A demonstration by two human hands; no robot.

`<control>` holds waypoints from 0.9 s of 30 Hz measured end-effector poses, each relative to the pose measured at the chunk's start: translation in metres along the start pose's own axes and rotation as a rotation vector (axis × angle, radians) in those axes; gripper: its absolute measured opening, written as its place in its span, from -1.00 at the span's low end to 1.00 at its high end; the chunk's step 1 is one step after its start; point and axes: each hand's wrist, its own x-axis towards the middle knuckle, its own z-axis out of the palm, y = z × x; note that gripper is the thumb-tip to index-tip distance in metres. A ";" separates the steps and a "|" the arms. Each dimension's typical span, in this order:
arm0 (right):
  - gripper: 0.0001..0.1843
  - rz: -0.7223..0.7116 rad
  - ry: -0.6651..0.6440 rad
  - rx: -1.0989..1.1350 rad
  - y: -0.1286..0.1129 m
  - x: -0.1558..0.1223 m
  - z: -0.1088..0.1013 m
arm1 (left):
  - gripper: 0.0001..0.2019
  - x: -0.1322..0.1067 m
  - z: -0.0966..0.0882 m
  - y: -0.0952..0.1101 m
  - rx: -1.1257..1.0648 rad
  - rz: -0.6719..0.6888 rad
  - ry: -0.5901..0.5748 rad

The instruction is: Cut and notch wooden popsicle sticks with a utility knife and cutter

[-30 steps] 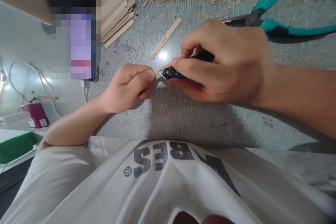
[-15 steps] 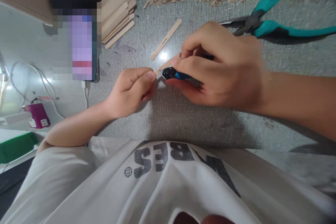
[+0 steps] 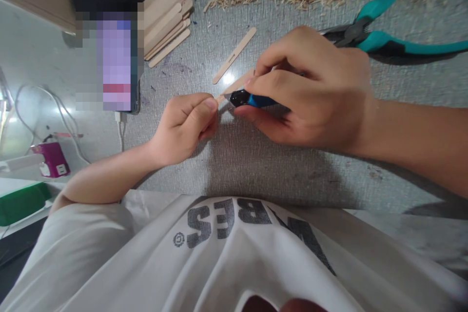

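Near the pale, slotted wooden stick point(image 3: 234, 56), left fingers point(image 3: 209, 104) pinched a flat tan wooden strip point(image 3: 240, 82), and I feared right fingers point(image 3: 258, 83), gripping a blue-and-black knife point(image 3: 240, 98), might overpress and cut them.

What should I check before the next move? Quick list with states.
1. Left hand gripping held stick: ok.
2. Right hand gripping blue-and-black cutter: ok.
3. Left thumb well away from blade: not ok, close in this view.
4. Slotted stick apart from both hands: ok.
5. Pliers clear of right hand: cannot tell, they overlap in view.
6. Blade edge undamaged: cannot tell, too small.
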 end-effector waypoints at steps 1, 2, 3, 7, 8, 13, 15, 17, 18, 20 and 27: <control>-0.52 -0.005 -0.003 -0.006 0.000 0.000 0.001 | -0.48 0.000 0.000 0.000 0.022 0.000 0.005; -0.52 -0.017 0.004 -0.013 0.001 0.000 0.002 | -0.50 0.000 0.001 0.000 0.045 -0.005 0.013; -0.52 -0.027 0.016 -0.021 0.001 -0.001 0.003 | -0.51 -0.001 0.001 0.001 0.067 -0.014 0.022; -0.52 -0.002 -0.012 -0.045 -0.002 -0.001 0.003 | -0.53 0.000 0.003 0.003 0.097 -0.045 0.036; -0.51 0.017 -0.053 -0.051 -0.002 -0.001 0.002 | -0.53 0.000 0.003 0.004 0.094 -0.047 0.031; -0.50 0.042 -0.138 -0.057 -0.001 0.000 0.000 | -0.52 -0.002 0.002 0.005 0.147 -0.049 0.018; -0.50 0.019 -0.111 -0.051 -0.001 0.000 0.001 | -0.53 -0.003 0.002 0.005 0.203 -0.039 0.028; -0.50 0.006 -0.075 -0.049 -0.001 -0.001 0.003 | -0.53 -0.003 0.001 0.005 0.232 -0.030 0.025; -0.50 0.007 -0.057 -0.049 -0.001 -0.001 0.004 | -0.53 -0.003 0.001 0.005 0.224 -0.028 0.018; -0.50 0.019 -0.043 -0.041 -0.002 -0.001 0.005 | -0.51 -0.002 0.001 0.005 0.174 -0.036 -0.011; -0.34 0.124 -0.086 0.047 -0.003 0.001 0.003 | -0.49 -0.001 0.000 0.011 0.112 -0.126 -0.116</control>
